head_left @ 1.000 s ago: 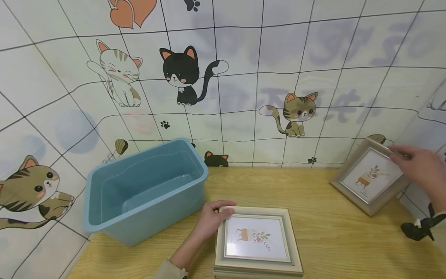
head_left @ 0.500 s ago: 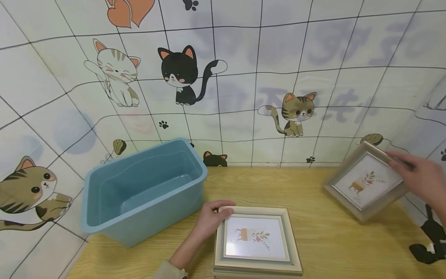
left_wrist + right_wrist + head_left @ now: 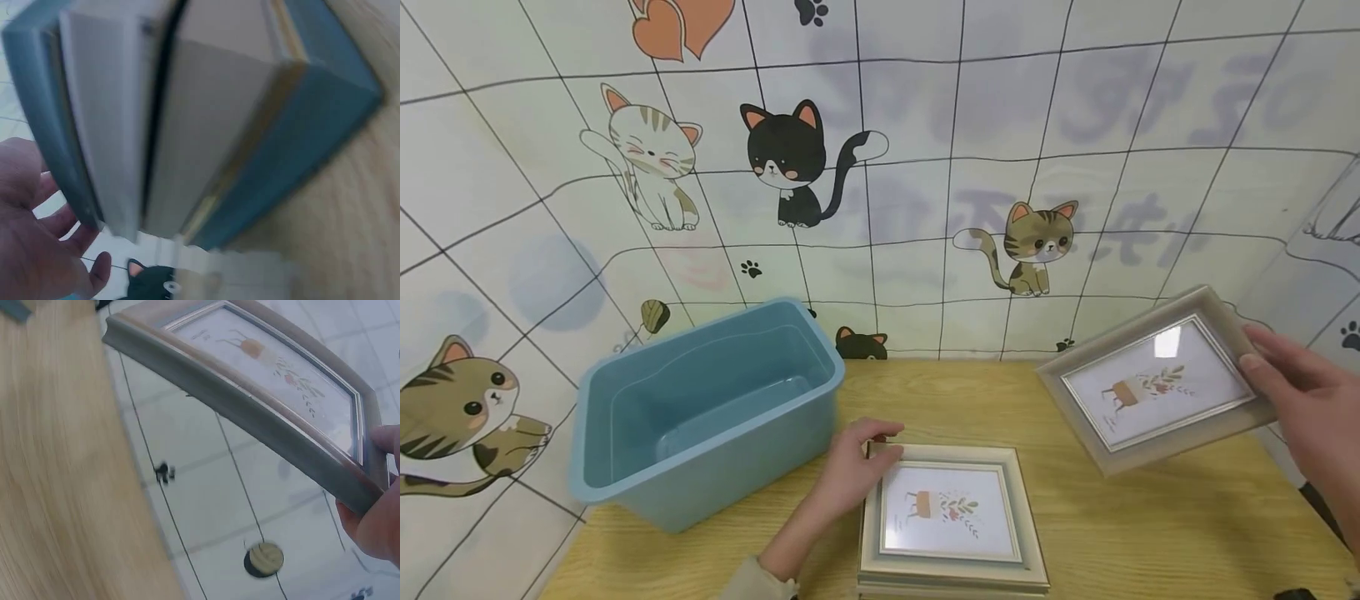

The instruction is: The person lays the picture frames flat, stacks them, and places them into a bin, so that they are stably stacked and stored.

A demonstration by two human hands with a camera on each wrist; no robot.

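My right hand (image 3: 1303,392) pinches a taupe picture frame (image 3: 1228,333) at its right corner, thumb on the front face. The frame is held tilted above the right of the table, its flower-pot print facing up. In the right wrist view, the picture frame's side edge (image 3: 250,412) stands clear of the wood. My left hand (image 3: 853,467) is at the back left corner of a stack of picture frames (image 3: 1026,517), fingers loosely bent and thumb tip right at the corner. The left wrist view shows several teal and whitish frame edges (image 3: 206,125) beside its fingers (image 3: 62,222).
A blue plastic bin (image 3: 700,492) stands at the left of the wooden table (image 3: 925,400), with nothing inside. Behind is a white gridded wall covering (image 3: 910,250) with cartoon cats. At the lower right lies a small black object (image 3: 1294,594), cut off by the view's edge.
My right hand has lifted the taupe picture frame, moved it leftward and turned it flatter. My left hand has loosened a little at the stack's corner.
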